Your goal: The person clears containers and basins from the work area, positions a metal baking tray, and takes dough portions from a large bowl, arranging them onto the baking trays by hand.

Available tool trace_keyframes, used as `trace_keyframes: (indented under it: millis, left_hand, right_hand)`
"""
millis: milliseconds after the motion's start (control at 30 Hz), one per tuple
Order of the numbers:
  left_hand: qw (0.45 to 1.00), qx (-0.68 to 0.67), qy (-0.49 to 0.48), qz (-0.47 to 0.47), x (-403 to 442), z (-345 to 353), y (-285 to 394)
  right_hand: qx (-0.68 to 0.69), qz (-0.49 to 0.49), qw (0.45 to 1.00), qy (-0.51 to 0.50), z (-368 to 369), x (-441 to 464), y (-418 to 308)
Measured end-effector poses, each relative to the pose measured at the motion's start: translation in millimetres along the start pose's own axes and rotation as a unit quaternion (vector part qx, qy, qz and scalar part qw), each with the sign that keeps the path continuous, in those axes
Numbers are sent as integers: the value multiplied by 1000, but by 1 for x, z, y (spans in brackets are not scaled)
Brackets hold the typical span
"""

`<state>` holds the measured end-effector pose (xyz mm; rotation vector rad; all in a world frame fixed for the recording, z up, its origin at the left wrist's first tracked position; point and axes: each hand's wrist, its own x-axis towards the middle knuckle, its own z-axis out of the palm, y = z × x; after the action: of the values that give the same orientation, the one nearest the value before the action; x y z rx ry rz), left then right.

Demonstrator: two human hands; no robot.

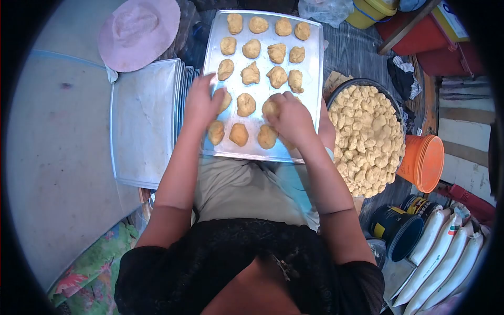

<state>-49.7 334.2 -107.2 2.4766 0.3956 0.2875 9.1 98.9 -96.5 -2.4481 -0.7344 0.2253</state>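
A metal baking tray lies across my lap, holding rows of yellowish dough balls. My left hand is over the tray's left edge, thumb and fingers apart, right beside a partly hidden dough ball. On the right side of the tray, the fingers of my right hand curl round another dough ball. The right hand and forearm cover part of the two lowest rows there.
A wide dark basin heaped with dough pieces stands to the right, an orange bucket beside it. Stacked trays lie on the left under a pink hat. Dark buckets and white sacks are at lower right.
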Motion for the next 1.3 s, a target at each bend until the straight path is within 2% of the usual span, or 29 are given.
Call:
trace_keyframes:
  millis: [33,67,167,300,367,400,500,533,600,700,733,867,967,1100,1233,1300]
  left_hand:
    - [998,-12,-48,-30,-10,-6,2]
    - [995,-10,-104,4,-18,-5,-9]
    - [991,-44,-121,-26,-22,-6,-5]
    - [996,31,-3,81,-40,1,-10]
    - [999,10,-4,41,-54,-7,-4]
    - [1000,1,-6,20,-63,-12,-2]
    - [998,22,-12,49,-90,-23,0]
    - [997,2,0,77,-98,-19,-4]
    - [998,-47,-24,46,-112,-4,-20]
    - [996,-71,-4,44,-116,7,-22]
    - [996,-68,1,55,-113,9,-23]
    - [997,-38,18,60,-110,13,-18]
    - [996,-25,27,81,-111,12,-20]
    - [993,-14,54,109,-114,11,-18]
    - [979,71,63,183,-116,8,9]
    - [973,71,31,220,-117,17,15]
  right_hand:
    - [-29,2,1000,-9,5,-5,0]
    - [-34,-18,999,12,14,-5,4]
    - [-74,-24,996,32,18,-6,2]
    - [-63,-135,985,82,28,-2,-21]
    - [-89,-185,972,113,46,2,-26]
    - [-118,-185,966,135,47,1,-26]
    - [-35,-98,993,54,11,-18,-39]
    - [-32,-87,996,9,6,-29,-37]
    - [-26,-65,994,-85,-1,-52,-30]
    - [-95,-98,991,-2,26,-71,-15]
    - [-76,-81,994,1,32,-74,-15]
    - [-31,-181,981,56,50,-69,-38]
    - [-84,-191,977,44,73,-59,-38]
    - [-72,-152,985,34,62,-59,-40]
    - [-25,-117,985,125,38,-69,-31]
    - [-7,-32,988,152,28,-62,-2]
